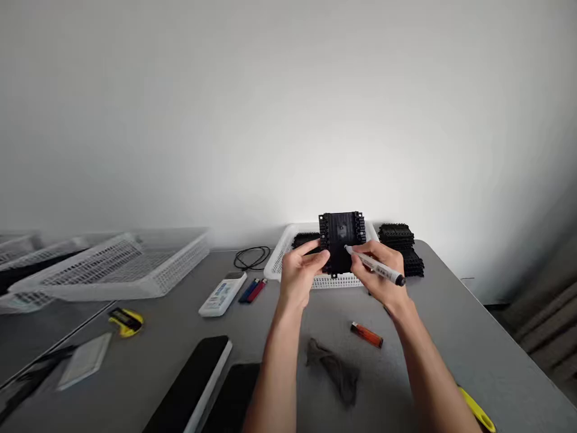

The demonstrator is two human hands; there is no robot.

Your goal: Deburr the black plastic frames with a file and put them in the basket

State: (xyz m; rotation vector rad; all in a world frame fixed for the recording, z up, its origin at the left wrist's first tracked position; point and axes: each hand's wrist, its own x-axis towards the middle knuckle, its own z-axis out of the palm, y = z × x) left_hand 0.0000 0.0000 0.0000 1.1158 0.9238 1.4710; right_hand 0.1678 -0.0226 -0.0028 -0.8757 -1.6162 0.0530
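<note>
My left hand (301, 272) grips the lower left edge of a black plastic part (341, 237) with toothed sides and holds it upright above the grey table (455, 355). My right hand (381, 273) holds a white marker (376, 267) with a dark end, its tip touching the part's right face, and its fingers also steady the part. Behind the part stands a white mesh basket (282, 255) with more black parts inside.
A stack of black parts (401, 246) sits right of the basket. An orange lighter (366, 334) and a dark cloth (336, 368) lie near my arms. A remote (222, 293), two lighters (252, 290), a black cable (251, 257) and empty white baskets (121, 267) lie left.
</note>
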